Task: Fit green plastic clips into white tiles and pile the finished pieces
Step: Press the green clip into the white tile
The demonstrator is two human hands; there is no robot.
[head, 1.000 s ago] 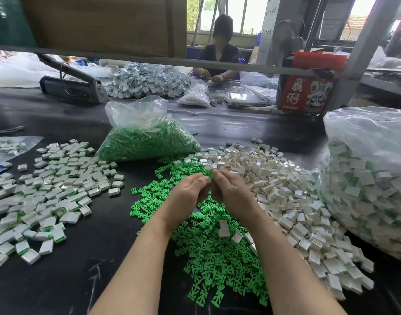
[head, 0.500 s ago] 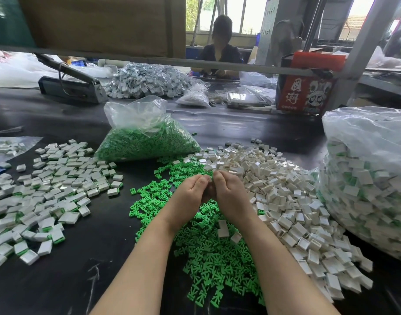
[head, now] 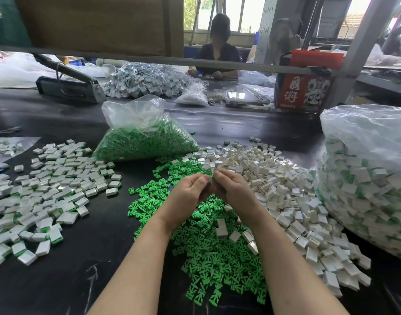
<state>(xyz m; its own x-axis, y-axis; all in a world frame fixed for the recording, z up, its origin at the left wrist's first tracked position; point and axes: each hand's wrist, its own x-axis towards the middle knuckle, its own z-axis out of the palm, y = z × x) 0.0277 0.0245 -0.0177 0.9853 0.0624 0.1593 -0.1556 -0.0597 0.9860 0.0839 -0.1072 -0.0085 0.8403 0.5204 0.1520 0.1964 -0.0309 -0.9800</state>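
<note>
Head view: both hands (head: 209, 189) around a mostly hidden piece, orientation unclear.

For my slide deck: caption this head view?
Both hands press a piece together above loose green clips, between finished and empty tiles.

Loose green clips (head: 208, 253) lie scattered in a flat heap on the dark tabletop (head: 81, 280) — small pronged pieces, near the middle. To their right spreads a mound of empty white tiles (head: 285, 196), a few strayed onto the green. At the left lie the finished pieces (head: 47, 196) — white tiles with green edges showing, spread loosely. A clear bag of green clips (head: 145, 139) slumps farther back; a large bag of finished pieces (head: 365, 189) stands at the right.
</note>
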